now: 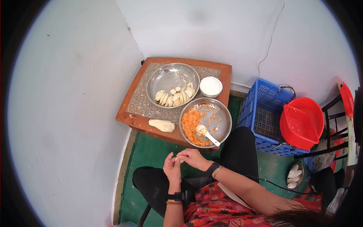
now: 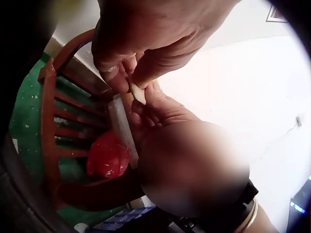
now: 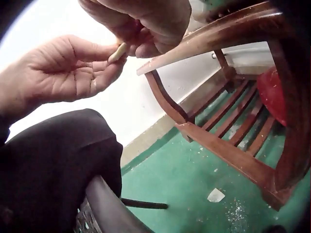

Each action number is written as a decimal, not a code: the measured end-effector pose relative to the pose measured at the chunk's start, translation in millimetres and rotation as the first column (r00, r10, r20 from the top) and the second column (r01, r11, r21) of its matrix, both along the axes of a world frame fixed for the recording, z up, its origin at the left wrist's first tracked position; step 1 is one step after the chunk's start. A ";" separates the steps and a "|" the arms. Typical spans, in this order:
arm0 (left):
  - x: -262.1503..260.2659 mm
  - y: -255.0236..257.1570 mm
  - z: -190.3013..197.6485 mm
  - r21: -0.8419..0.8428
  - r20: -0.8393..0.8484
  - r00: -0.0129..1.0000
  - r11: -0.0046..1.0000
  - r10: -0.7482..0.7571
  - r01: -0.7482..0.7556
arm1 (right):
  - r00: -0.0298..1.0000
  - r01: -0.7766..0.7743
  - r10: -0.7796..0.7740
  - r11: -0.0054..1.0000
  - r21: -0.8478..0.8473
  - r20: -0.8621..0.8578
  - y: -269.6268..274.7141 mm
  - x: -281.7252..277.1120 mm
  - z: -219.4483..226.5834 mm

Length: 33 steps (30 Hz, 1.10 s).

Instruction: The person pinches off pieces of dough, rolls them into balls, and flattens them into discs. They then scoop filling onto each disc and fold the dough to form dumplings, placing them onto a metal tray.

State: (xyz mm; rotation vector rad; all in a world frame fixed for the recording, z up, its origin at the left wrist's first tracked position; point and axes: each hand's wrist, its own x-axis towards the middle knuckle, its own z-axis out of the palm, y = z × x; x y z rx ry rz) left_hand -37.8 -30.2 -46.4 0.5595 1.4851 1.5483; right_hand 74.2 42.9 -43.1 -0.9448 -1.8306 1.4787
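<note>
Above the lap, in the head view, my left hand (image 1: 173, 168) and right hand (image 1: 196, 159) meet fingertip to fingertip. Between them is a small piece of pale dough (image 3: 117, 52), pinched by the thumb and fingers of both hands. In the left wrist view the dough shows as a thin folded edge, partly hidden by fingers. Just beyond my hands stands a steel bowl (image 1: 227, 126) of chopped orange filling (image 1: 191, 123), with a white spoon (image 1: 208, 135) resting in it. A long lump of dough (image 1: 162, 125) lies on the table's near edge.
A steel basin (image 1: 166, 77) on the wooden table (image 1: 138, 100) holds several dumplings (image 1: 176, 99) and small dough balls. Beside it sits a bowl of white powder (image 1: 211, 86). On the floor to the right, a blue crate (image 1: 249, 104) has red basins (image 1: 304, 121) on it.
</note>
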 end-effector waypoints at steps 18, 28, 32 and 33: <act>11.3 20.8 83.3 0.138 -0.187 0.982 0.990 0.013 0.013 | 0.981 0.078 -0.059 0.992 0.096 -0.183 17.4 6.9 64.9; 16.2 18.8 81.7 0.165 -0.006 0.998 0.985 0.060 -0.059 | 0.884 -0.005 -0.152 0.943 -0.332 -0.443 10.1 4.9 67.3; 16.3 16.7 77.3 0.206 -0.015 0.999 0.977 0.050 -0.046 | 0.944 0.074 -0.115 0.987 -0.144 -0.309 10.0 6.4 64.4; 19.0 17.5 79.4 0.225 0.082 0.995 0.972 0.050 -0.068 | 0.951 0.090 -0.115 0.991 -0.101 -0.286 10.4 7.0 65.0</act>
